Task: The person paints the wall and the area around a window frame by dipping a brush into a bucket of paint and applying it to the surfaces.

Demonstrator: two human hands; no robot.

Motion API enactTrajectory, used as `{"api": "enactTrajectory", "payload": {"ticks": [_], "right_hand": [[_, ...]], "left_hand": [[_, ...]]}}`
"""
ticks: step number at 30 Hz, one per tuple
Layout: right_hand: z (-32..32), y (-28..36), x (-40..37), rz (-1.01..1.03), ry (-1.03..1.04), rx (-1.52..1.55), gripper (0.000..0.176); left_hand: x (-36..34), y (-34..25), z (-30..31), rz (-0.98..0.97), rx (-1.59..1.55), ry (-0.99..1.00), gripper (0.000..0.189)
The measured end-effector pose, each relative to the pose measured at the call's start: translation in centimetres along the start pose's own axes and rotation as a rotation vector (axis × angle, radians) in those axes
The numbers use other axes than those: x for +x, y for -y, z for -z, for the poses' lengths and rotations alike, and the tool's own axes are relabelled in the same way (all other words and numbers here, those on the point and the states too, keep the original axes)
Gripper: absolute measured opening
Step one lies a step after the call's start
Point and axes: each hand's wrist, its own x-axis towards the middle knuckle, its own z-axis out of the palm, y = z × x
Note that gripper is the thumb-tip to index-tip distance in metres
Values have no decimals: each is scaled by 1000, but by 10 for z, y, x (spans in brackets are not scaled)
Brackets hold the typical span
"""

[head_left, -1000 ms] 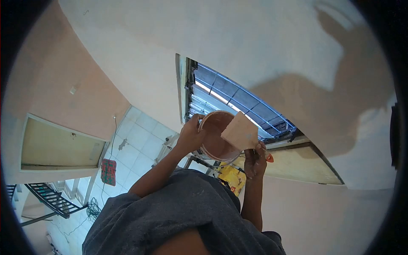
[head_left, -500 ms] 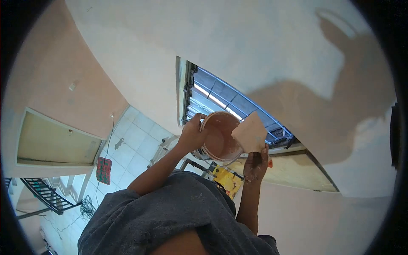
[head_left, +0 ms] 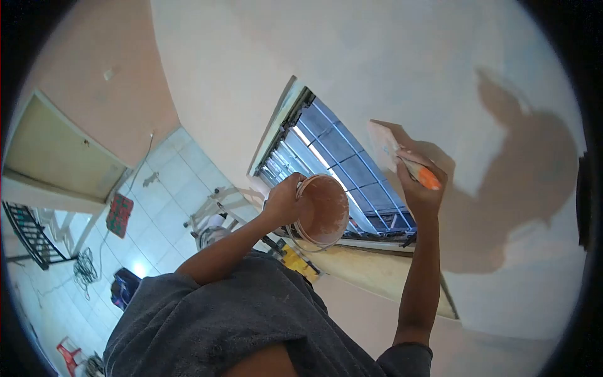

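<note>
Two things were gripped: the left hand [head_left: 286, 201] held the bucket [head_left: 323, 213], probably heavier, by its rim [head_left: 347, 210]; the right hand [head_left: 424, 191] clasped the seemingly light scraper [head_left: 384, 139] by its handle [head_left: 428, 178].

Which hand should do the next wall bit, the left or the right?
Probably the right hand: it holds the scraper, with the blade up at the wall. The left hand is busy holding the bucket.

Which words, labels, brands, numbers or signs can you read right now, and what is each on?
None can be read.
Bucket: no lettering can be made out.
Scraper: faint mark on the blade, not readable.
Yellow object beyond the bucket: dark marks, too small and blurred to read.
</note>
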Motion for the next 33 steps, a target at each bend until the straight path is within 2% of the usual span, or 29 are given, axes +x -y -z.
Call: {"api": "enactTrajectory", "payload": {"ticks": [2,5,7,8,10,12,15,18,21,22,23,25,29,33], "right_hand": [[-7,0,12,31,96,-36,19],[13,23,35,114,125,-133,21],[34,49,39,258,-12,-285,21],[38,51,36,269,5,-284,21],[43,54,29,179,-28,-302,20],[28,54,25,183,52,-305,18],[-4,18,6,63,146,-86,17],[-26,-1,1,-29,220,-145,16],[-31,-5,8,5,257,-136,18],[-27,-3,13,108,263,-185,19],[-21,1,19,113,269,-184,19],[-4,22,30,306,198,-293,20],[19,54,39,301,78,-382,18],[-8,54,35,263,211,-234,19]], "left_hand": [[-1,5,-3,-7,-4,-40,37],[-6,8,-5,35,-16,-33,34],[-10,12,-6,-17,6,-59,33],[-12,12,-5,-6,-5,-71,33],[-16,12,-3,-40,-40,-80,37],[-19,14,-3,-14,-29,-85,37],[-22,20,-4,-4,-19,-103,38],[-26,26,-2,-10,-21,-125,38],[-27,26,3,9,-21,-112,38],[-28,25,4,25,-22,-97,38],[-28,24,6,29,-26,-103,38],[-29,23,7,40,-8,-101,38],[-30,26,5,4,-19,-109,39],[-31,23,6,19,-21,-97,38]]}}
